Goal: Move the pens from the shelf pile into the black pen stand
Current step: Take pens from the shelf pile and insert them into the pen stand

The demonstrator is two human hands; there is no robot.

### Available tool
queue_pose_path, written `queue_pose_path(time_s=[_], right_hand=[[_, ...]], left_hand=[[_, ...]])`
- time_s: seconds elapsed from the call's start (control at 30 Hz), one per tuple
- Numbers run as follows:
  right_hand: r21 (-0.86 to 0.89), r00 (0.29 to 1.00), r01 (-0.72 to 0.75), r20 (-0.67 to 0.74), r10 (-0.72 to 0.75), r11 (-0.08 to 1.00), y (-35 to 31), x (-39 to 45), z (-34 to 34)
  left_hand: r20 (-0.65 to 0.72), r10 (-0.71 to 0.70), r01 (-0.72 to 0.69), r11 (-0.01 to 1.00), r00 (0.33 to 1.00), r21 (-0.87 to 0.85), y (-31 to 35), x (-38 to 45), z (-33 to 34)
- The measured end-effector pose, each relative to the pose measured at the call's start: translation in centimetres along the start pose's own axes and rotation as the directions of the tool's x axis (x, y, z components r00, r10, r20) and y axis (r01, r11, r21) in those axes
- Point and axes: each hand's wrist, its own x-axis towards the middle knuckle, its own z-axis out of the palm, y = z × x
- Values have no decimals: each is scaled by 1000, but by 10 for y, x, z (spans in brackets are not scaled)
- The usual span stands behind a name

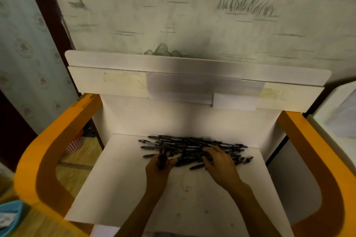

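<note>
Two hands are working a pen pile (194,149) on a white shelf (119,188): left hand (159,165) is grasping several pens (161,159), right hand (219,161) fingers (209,150) are resting loosely spread on it.

Both bare forearms reach forward and converge slightly. The left hand (159,165) is curled, its fingers wrapped round a small bunch of pens (161,160) that stand up out of the fist. Just to its right, the right hand (218,161) lies palm down, fingers spread and bent, fingertips pressing downward.
</note>
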Motion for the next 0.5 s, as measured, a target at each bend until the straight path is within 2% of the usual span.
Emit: queue_pose_path(time_s=[0.13,0.27,0.5], right_hand=[[2,1000,-3,-6,3,1000,-4,-4,-2],[1,999,-16,-28,16,1000,-7,-9,-4],[7,998,-44,-54,45,999,-20,-21,-16]], left_hand=[[-24,-100,100,995,995,-7,-6,-5,-6],[42,-136,132,988,990,84,0,-5,-10],[134,-204,194,977,970,84,19,4,-9]])
